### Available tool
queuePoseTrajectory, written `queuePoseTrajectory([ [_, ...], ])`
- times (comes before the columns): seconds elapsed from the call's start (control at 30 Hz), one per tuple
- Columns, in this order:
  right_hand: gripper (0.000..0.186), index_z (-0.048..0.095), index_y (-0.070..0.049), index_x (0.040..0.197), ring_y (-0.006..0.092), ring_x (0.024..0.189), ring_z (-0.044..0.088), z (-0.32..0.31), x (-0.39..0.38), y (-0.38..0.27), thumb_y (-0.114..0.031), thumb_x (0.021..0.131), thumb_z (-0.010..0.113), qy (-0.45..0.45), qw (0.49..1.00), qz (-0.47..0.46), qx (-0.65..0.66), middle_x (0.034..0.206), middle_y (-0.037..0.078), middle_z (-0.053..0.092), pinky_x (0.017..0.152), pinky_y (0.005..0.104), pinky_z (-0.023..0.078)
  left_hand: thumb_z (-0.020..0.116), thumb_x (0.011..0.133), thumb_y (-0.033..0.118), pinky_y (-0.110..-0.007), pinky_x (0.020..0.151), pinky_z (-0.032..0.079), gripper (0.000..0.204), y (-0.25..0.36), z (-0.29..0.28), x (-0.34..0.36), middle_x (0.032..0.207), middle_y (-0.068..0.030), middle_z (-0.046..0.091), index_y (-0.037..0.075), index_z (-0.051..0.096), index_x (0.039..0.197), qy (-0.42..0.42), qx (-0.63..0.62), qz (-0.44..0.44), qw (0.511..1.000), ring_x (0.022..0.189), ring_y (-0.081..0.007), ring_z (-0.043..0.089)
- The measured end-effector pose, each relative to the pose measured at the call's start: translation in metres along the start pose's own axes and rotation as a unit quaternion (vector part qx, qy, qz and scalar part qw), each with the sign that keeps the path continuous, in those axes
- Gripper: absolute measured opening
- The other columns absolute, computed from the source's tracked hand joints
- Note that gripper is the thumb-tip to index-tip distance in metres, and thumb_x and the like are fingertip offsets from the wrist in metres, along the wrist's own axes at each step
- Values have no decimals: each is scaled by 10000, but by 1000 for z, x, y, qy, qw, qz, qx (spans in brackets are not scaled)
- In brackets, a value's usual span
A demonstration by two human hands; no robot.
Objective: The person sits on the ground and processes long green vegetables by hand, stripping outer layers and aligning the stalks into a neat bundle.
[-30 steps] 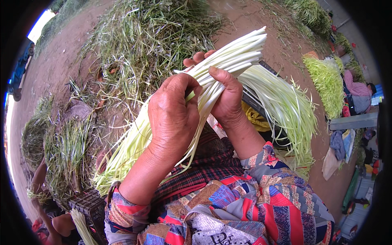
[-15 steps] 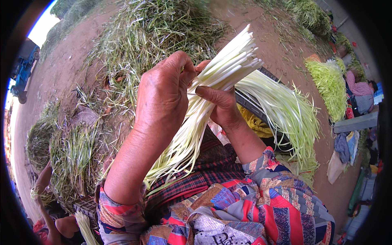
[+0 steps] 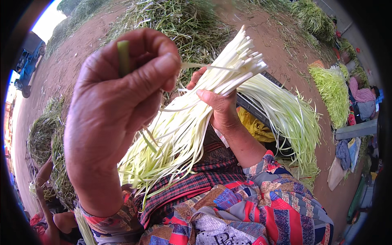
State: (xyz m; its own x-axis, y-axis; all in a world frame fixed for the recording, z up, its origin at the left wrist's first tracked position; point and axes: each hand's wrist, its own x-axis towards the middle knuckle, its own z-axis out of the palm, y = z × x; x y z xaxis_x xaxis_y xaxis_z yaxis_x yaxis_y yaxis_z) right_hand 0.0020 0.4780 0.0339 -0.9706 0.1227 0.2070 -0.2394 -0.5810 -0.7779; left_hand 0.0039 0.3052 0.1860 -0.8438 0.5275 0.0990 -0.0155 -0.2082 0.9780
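My right hand (image 3: 220,104) is closed around a bundle of long white stalks with pale yellow-green leaves (image 3: 226,71), white ends pointing up and leaves trailing over a plaid cloth (image 3: 196,171) on my lap. Close to the camera, my left hand (image 3: 118,106) is curled in a pinch on loose green strands (image 3: 124,57), left of the bundle. Behind my right arm, more stalks (image 3: 288,114) drape over a dark crate (image 3: 253,107), beside a crumpled yellow sack (image 3: 255,125).
Heaps of cut grass (image 3: 171,16) cover parts of the dirt ground (image 3: 81,36). A blue vehicle (image 3: 28,61) stands far left. Another person's arm (image 3: 45,192) shows lower left. At right are a person in pink (image 3: 361,98), a yellow-green plant pile (image 3: 328,92) and a grey beam (image 3: 357,128).
My left hand has lifted away from the bundle, leftward and up toward the camera, with strands in its fingers. My right hand still grips the bundle, whose white end now points more steeply upward.
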Motion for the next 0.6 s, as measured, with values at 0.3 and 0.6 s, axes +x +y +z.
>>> queuePoseTrajectory([
  [0.3,381,506,-53,1098,207,892,585,-25,3,12,-84,765,688,-21,985,27,172,923,85,591,845,363,478,581,922,194,-137,373,250,296,40,-87,-19,720,24,552,-8,587,1138,281,182,145,931,461,34,334],
  [0.6,355,477,-76,1090,227,918,532,-23,1,11,-73,767,624,-52,987,27,147,941,88,541,924,411,430,693,817,151,-279,512,413,215,-126,-20,23,597,-28,553,-20,655,943,105,287,-57,951,556,-85,485],
])
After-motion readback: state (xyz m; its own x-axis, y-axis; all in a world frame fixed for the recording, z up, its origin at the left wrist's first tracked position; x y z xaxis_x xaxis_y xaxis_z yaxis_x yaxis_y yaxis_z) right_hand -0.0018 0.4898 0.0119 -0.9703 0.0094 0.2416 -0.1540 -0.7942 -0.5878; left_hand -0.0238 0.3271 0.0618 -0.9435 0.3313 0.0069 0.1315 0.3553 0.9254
